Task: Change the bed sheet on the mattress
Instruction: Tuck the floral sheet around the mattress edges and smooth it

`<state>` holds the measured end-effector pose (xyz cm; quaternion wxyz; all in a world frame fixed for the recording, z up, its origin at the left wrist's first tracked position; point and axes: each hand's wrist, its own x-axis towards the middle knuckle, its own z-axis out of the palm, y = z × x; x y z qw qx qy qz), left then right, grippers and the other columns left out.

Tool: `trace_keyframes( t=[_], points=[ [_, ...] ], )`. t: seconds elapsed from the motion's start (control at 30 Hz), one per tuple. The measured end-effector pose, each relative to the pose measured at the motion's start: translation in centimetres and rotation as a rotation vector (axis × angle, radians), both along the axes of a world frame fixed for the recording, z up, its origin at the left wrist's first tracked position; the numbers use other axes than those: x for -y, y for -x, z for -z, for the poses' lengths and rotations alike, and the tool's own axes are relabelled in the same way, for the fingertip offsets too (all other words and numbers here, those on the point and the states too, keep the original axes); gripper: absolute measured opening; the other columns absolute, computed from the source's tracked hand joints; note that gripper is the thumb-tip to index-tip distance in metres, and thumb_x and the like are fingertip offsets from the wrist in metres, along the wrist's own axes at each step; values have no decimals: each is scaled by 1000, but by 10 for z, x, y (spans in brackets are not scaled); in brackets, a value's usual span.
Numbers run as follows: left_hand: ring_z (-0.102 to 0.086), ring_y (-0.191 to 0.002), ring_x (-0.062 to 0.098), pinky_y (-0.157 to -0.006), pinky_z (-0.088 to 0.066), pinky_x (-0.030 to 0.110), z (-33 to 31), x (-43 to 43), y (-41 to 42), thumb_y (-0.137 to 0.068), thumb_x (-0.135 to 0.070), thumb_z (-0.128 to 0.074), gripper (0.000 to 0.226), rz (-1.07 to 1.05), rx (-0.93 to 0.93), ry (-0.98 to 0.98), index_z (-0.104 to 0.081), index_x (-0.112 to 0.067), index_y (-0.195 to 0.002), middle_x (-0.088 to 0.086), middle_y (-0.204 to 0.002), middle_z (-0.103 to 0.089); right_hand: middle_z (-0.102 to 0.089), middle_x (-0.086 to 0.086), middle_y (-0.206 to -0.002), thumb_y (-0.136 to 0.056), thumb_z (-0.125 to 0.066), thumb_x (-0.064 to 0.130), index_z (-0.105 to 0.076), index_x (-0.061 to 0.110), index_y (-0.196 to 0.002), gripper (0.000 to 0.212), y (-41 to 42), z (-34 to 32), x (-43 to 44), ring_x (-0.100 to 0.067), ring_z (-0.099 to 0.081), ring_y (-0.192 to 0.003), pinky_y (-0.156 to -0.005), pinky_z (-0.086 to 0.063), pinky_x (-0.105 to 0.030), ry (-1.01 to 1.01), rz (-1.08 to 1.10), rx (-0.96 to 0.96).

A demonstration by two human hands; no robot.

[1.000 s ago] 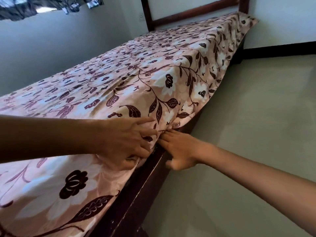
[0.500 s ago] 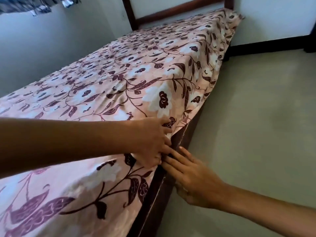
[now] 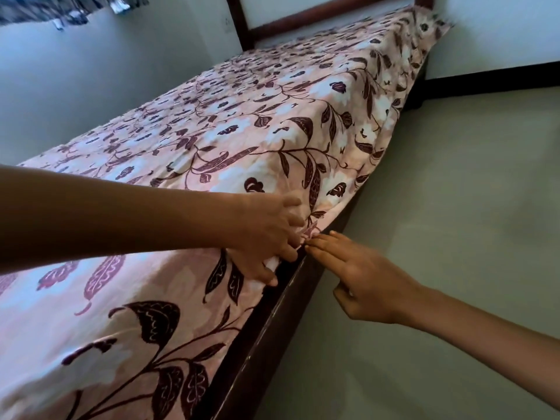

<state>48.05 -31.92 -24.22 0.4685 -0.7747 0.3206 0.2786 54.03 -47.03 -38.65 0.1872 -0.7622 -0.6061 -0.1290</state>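
Big worry: the sheet [image 3: 272,116] slips out if the left hand [image 3: 266,241], curled and pinching its edge, lets go early.
Small worry: the right hand [image 3: 366,280], flat and touching the fold, gets squashed against the bed frame [image 3: 260,344].
Room: pale floor [image 3: 424,268], plain wall [image 3: 91,86].
Sheet place: spread over the whole mattress.

The bed sheet [image 3: 212,122] is spread over the bed frame [image 3: 251,353], with the wall [image 3: 91,71] to the left, the floor [image 3: 439,207] to the right and the headboard [image 3: 318,13] behind. At the sheet's right edge the left hand [image 3: 266,237] is set, with the right hand [image 3: 363,283] just beside it.
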Motion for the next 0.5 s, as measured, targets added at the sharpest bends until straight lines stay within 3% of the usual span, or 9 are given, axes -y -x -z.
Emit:
trace_keyframes(
  t=[0.1,0.2,0.27,0.33,0.43,0.5],
  points=[
    [-19,-139,21,-113,2,50,-8,-4,0,-92,-55,-27,48,-41,-3,64,-46,-30,-127,-8,-138,-44,-55,-14,-131,-53,-58,19,-55,2,-128,77,-10,-14,-15,-27,-49,-125,-111,-27,-39,94,14,97],
    [-12,-141,19,-115,6,49,-13,-8,2,-91,-52,-27,47,-107,9,90,-45,-30,-128,-8,-139,-42,-43,-9,-140,-71,-65,30,-44,11,-136,71,-22,-44,-51,-25,-35,-133,-114,-18,-31,405,4,132],
    [-8,-143,19,-116,8,47,-14,-8,2,-87,-55,-22,53,-117,14,126,-46,-31,-128,-8,-140,-42,-48,-7,-136,-76,-64,34,-51,15,-129,57,-29,-59,-69,-24,-41,-128,-108,-27,-31,582,15,118],
    [-10,-142,21,-115,10,47,-14,-8,4,-84,-56,-21,56,-118,15,171,-47,-30,-127,-6,-140,-43,-48,-7,-136,-76,-66,38,-51,15,-128,59,-32,-57,-70,-25,-42,-127,-108,-31,-33,609,13,163],
    [-14,-141,22,-113,13,47,-12,-7,4,-87,-55,-23,53,-116,18,141,-47,-28,-126,-4,-140,-44,-21,-9,-153,-76,-66,38,-22,11,-147,87,-25,-47,-36,-23,-17,-141,-117,-12,-32,504,-24,122],
    [-14,-141,22,-113,12,48,-7,-5,1,-92,-55,-22,50,-163,-6,138,-46,-28,-126,-5,-139,-44,3,0,-158,-82,-61,32,-1,18,-151,93,-26,-42,-4,-15,3,-145,-113,4,-24,478,-68,12]
  ],
)
